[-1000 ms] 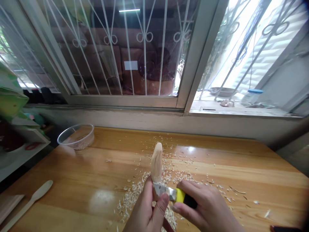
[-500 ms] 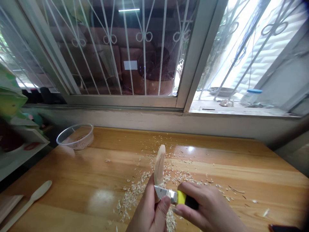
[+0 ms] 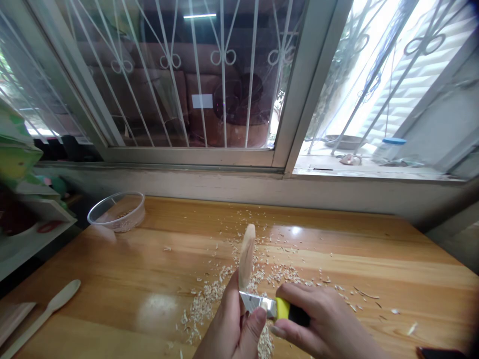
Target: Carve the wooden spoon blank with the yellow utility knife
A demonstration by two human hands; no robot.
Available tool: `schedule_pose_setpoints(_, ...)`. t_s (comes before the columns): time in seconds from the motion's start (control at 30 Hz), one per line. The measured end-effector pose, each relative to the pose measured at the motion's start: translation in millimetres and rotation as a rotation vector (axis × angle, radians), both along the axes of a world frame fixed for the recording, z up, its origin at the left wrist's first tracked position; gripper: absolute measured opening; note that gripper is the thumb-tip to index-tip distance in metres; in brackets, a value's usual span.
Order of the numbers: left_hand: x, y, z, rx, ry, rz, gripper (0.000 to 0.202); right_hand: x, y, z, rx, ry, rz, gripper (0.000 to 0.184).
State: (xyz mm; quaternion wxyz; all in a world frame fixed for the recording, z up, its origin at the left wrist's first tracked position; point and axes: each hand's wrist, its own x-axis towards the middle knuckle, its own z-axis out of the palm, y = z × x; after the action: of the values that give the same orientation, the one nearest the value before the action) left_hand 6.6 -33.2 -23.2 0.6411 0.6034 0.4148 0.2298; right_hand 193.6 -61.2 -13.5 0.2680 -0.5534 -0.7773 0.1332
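My left hand [image 3: 235, 324] is closed around the lower part of a pale piece of carved wood [image 3: 247, 257], which stands nearly upright with a rounded tip. In my right hand [image 3: 318, 316] is a utility knife [image 3: 282, 309] with a yellow and black handle. Its blade lies across the wood just above my left thumb, touching the near side. The left thumb presses near the metal blade holder. My left fingers hide the bottom of the wood. Wood shavings [image 3: 204, 304] lie scattered under and around both hands.
A clear plastic bowl [image 3: 140, 212] with bits inside stands at the back left of the wooden table [image 3: 123, 269]. A wooden spoon [image 3: 63, 296] lies at the left beside a flat wood piece [image 3: 15, 316]. A dark object [image 3: 437, 353] sits at the lower right. Behind is a barred window [image 3: 202, 157].
The knife and my right hand have shifted very slightly down and to the right. The wood has tilted a little; both hands keep their grip.
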Motion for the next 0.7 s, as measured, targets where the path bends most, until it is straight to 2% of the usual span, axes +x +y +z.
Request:
schedule_pose_setpoints(0.13,0.1,1.8,3.1,0.015,0.041,0.002,0.070,-2.3,-1.0,1.1,0.048,-0.044,-0.036,0.054)
schedule_pose_setpoints(0.33,0.0,2.5,0.3,0.074,0.068,0.053,0.055,-7.4,0.3,0.4,0.189,-0.158,-0.117,0.054)
schedule_pose_setpoints(0.7,1.7,0.6,4.7,0.053,0.053,0.134,0.049,-10.6,-0.4,0.1,0.274,-0.227,-0.164,0.050)
